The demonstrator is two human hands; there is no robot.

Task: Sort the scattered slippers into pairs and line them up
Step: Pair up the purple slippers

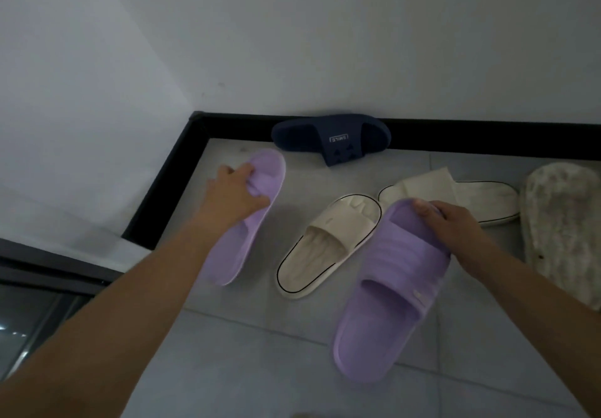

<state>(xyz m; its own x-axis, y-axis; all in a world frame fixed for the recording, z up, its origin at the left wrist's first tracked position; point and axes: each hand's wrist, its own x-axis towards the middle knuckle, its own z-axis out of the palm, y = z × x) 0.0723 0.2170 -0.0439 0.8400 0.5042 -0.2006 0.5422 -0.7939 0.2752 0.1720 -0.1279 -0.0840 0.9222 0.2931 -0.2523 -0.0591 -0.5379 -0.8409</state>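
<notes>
Two hands: each grips one purple slipper over the tiled floor (227, 369).
Left hand (234, 194): fingers curled into the strap of the left purple slipper (240, 255); forearm reaches in from lower left.
Left purple slipper: left of the cream slipper (328, 245), apart from it.
Right hand (452, 222): fingers and thumb clamp the far end of the right purple slipper (390, 287); wrist bent inward.
Right purple slipper: just right of the cream slipper, open end toward the camera.
Navy slipper (328, 139): beyond the cream slipper, tipped against the black skirting (487, 134).
</notes>
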